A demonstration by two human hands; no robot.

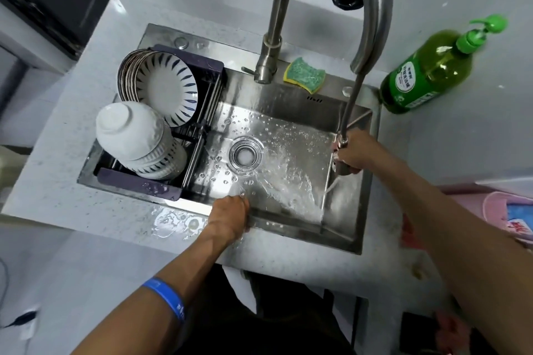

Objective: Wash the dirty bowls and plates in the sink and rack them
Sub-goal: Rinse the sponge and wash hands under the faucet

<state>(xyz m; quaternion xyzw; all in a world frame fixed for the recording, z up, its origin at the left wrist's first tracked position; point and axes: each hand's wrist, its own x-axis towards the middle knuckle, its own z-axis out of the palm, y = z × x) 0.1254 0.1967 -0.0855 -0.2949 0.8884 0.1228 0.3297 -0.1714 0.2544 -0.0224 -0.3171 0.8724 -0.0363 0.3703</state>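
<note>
The steel sink (294,95) holds only running water around its drain (245,154). A dark rack (161,181) fills the sink's left part. In it stand several plates on edge, the front one white with blue strokes (165,92), and a stack of upturned white bowls (138,138). My right hand (356,151) is shut on the pull-out spray head (341,166) at the sink's right wall, and water jets from it onto the basin floor. My left hand (230,216) rests on the sink's front rim, fingers curled over the edge, holding nothing.
A green-and-yellow sponge (305,75) lies on the back ledge beside the tap base (266,66). A green dish soap bottle (429,69) stands on the counter at right. A puddle (176,222) wets the counter front. Jars and glasses line the back shelf.
</note>
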